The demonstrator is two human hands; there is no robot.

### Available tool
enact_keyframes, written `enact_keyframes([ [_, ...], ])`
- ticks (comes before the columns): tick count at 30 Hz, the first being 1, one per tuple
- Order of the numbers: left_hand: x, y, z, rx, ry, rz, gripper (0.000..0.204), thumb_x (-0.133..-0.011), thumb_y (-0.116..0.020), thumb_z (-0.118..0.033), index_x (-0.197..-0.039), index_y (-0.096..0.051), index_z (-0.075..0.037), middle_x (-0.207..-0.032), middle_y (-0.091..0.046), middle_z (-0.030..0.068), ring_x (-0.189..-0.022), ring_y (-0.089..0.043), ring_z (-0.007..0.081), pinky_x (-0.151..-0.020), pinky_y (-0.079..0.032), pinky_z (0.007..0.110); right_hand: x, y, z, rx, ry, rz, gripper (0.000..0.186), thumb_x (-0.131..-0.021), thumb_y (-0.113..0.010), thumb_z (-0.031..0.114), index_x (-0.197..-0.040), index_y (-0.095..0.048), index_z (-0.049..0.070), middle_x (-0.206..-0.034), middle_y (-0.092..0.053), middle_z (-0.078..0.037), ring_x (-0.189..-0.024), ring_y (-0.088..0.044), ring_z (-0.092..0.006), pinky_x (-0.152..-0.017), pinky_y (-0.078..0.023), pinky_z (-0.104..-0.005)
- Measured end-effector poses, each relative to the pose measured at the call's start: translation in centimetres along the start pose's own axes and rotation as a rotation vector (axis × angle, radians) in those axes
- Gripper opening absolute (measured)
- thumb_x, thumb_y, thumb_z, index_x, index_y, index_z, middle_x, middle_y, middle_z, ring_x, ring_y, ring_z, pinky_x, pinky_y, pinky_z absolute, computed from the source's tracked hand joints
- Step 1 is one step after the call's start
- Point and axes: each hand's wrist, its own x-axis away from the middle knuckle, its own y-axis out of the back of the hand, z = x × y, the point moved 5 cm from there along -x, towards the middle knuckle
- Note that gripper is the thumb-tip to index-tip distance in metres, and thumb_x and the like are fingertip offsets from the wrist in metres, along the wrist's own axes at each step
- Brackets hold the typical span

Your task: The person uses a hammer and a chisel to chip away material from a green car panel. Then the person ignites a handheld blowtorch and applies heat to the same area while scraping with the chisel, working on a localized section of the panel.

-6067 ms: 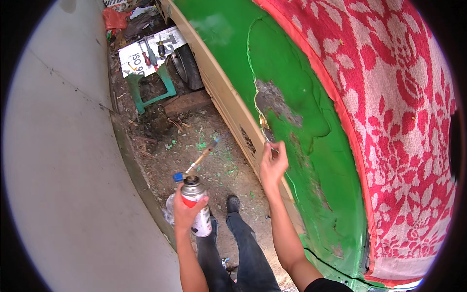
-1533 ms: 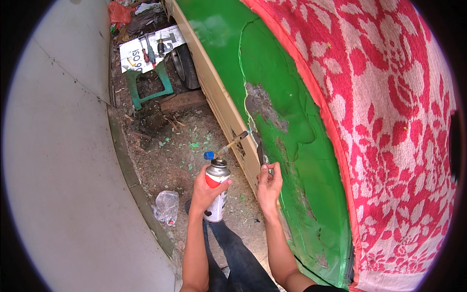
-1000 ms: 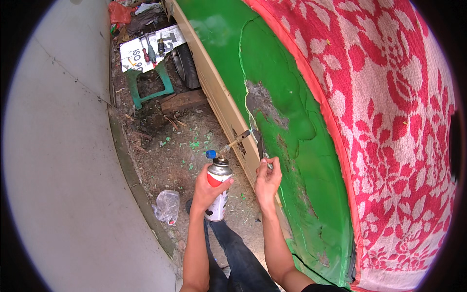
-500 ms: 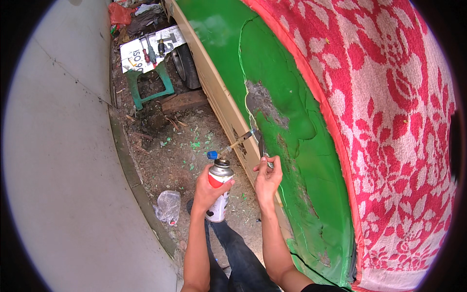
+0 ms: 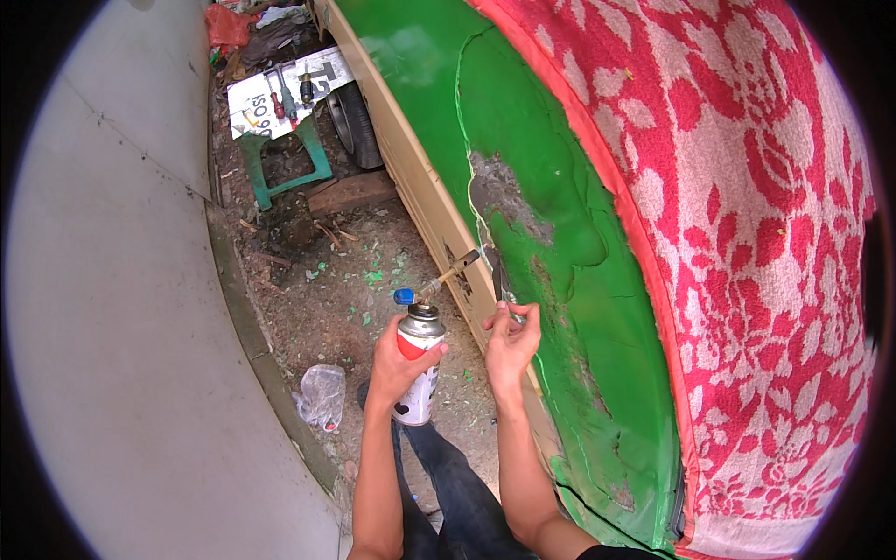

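Observation:
My left hand [image 5: 396, 364] is closed round a white-and-red gas canister [image 5: 417, 397] with a brass torch head [image 5: 453, 271] and blue knob [image 5: 404, 296]; the torch's dark nozzle points at a cracked paint seam along the green panel [image 5: 593, 317], close to it. My right hand [image 5: 511, 345] grips a dark narrow blade [image 5: 497, 280], its tip at that seam just beside the nozzle. Grey bare patches [image 5: 509, 201] show where the green paint is broken. A beige strip [image 5: 411, 168] runs along the panel's left edge.
A red-and-white floral cloth [image 5: 765, 299] covers the right. A pale wall [image 5: 112, 299] rises on the left. Behind are a green stool [image 5: 317, 159] bearing a white plate with tools [image 5: 289, 98], a wheel [image 5: 359, 131] and rubbish [image 5: 231, 28]. A clear bag [image 5: 320, 397] lies on the littered ground.
Since six seconds ago, the torch has moved right and up to the seam, and my right hand has shifted lower, the blade now visible. In the last second both hands have barely moved.

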Motion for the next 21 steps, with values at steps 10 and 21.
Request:
enact_keyframes([
  [10, -0.1, -0.1, 0.2, 0.012, -0.009, -0.006, 0.053, -0.073, -0.089, -0.025, -0.108, -0.058, 0.0, -0.092, -0.071, 0.01, -0.081, -0.067, 0.0162, -0.074, -0.054, 0.033, -0.7, -0.6, -1.1, 0.003, 0.054, -0.035, 0.015, -0.1, -0.057, 0.006, -0.094, -0.044, 0.005, -0.056, -0.04, 0.005, -0.052, -0.03, -0.0022, -0.047, -0.017, -0.0275],
  [21, 0.2, 0.4, -0.5, 0.0, 0.019, -0.016, 0.054, -0.074, -0.088, -0.022, -0.113, -0.058, 0.0, -0.095, -0.07, 0.0085, -0.083, -0.066, 0.0148, -0.076, -0.054, 0.032, -1.5, -1.8, -0.5, 0.095, 0.051, -0.034, 0.015, -0.098, -0.059, 0.005, -0.091, -0.046, 0.003, -0.06, -0.046, -0.001, -0.052, -0.037, -0.0069, -0.047, -0.027, -0.0307],
])
